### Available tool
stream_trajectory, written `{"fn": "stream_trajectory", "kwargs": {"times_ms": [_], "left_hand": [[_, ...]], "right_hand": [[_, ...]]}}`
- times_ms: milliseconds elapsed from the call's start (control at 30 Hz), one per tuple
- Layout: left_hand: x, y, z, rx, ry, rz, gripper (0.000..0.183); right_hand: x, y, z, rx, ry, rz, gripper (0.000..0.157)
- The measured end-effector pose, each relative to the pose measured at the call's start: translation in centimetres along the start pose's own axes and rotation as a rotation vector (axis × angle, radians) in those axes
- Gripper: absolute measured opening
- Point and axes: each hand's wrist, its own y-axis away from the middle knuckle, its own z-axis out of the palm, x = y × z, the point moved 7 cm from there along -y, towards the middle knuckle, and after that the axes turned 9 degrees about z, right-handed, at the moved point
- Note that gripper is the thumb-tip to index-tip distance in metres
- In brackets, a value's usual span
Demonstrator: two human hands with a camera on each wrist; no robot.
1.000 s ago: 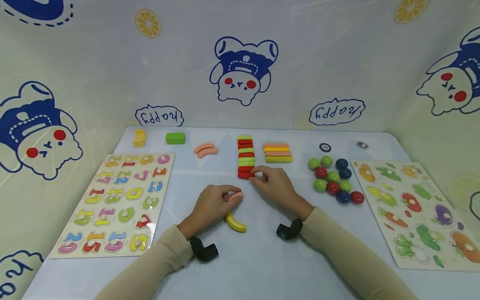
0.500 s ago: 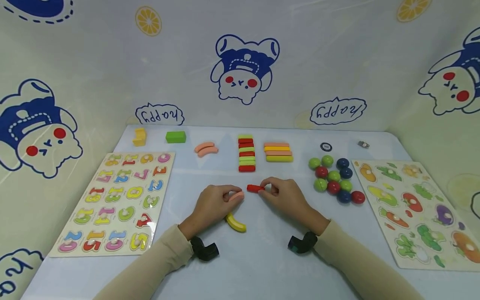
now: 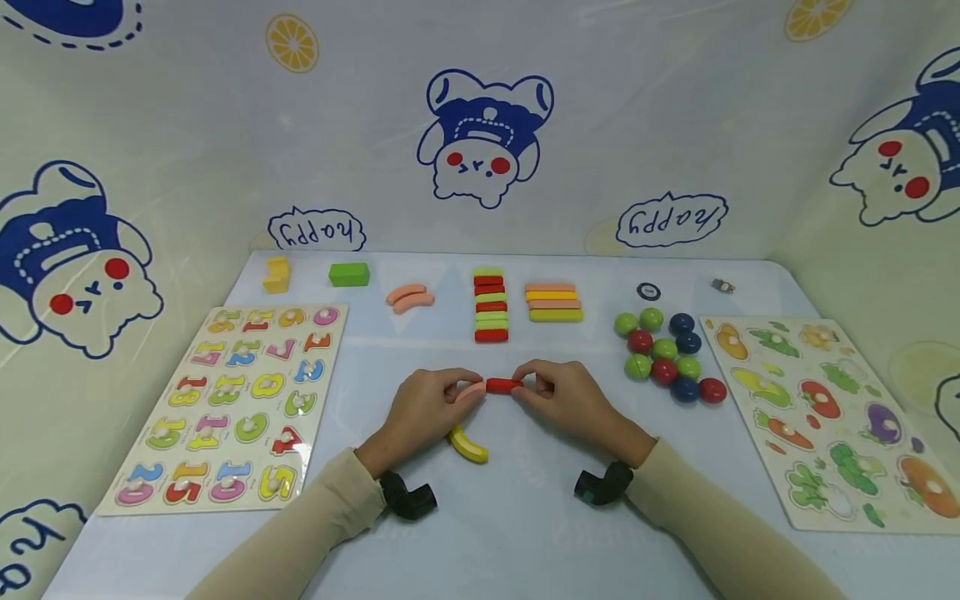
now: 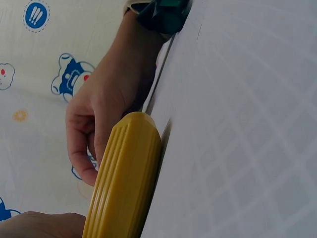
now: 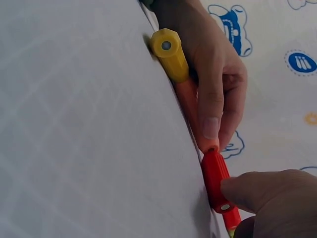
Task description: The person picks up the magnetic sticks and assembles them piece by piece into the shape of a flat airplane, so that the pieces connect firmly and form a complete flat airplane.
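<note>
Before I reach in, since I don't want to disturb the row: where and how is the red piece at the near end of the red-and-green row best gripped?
Probably pinch that red piece by its short ends, coming from the near side: it lies crosswise, its ends and front are exposed, and a light green piece sits close behind.

Soft light leaves glare on the number board (image 3: 232, 410); both wrist views look dimmer.

Left grip (image 3: 425, 407), right grip (image 3: 567, 402) both pinching, forearms (image 3: 288, 525) angled inward
</note>
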Motion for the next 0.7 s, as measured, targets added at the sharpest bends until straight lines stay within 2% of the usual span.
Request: {"fn": "stream_trajectory", "kwargs": {"times_ms": [167, 300, 400, 533, 700], "left_hand": [[0.0, 0.0, 0.0, 0.001, 0.001, 0.006, 0.023], [0.1, 0.1, 0.3, -0.031, 0.000, 0.018, 0.024], [0.3, 0.2, 0.5, -0.060, 0.004, 0.041, 0.027], [0.6, 0.1, 0.5, -0.064, 0.001, 0.076, 0.028], [0.5, 0.1, 0.4, -0.047, 0.005, 0.080, 0.026]], "right_hand": [[-0.3, 0.3, 0.4, -0.065, -0.026, -0.074, 0.010], [-0.9, 0.7, 0.9, -0.126, -0.040, -0.146, 0.013], [-1.2, 0.9, 1.1, -0.130, -0.026, -0.170, 0.022], [-1.4, 0.8, 1.3, -0.106, 0.038, -0.173, 0.035], [-1.4, 0.6, 1.4, -0.093, 0.120, -0.153, 0.034]]}}
